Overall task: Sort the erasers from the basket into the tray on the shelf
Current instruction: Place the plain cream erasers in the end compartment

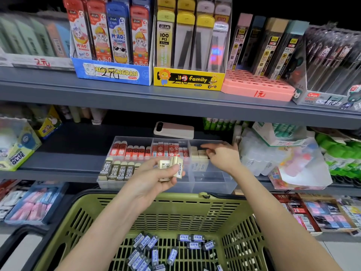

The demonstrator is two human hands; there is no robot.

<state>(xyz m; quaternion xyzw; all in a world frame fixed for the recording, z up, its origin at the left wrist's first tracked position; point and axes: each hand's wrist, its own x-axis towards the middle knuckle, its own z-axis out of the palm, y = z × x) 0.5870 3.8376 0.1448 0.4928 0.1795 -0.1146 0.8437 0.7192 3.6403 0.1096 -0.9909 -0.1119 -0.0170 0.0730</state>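
Left hand [150, 178] curled round loose cream erasers [172, 165], right hand [222, 156] half-open over tray [213, 185], hold unclear: risks spilling into basket [175, 204].

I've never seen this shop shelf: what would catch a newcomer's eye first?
The left hand grips a few cream erasers at centre, above the green basket. The right hand reaches into the clear tray on the middle shelf. Blue-wrapped erasers lie on the basket's floor.

Clear plastic tray [211, 184], green plastic basket [244, 227]
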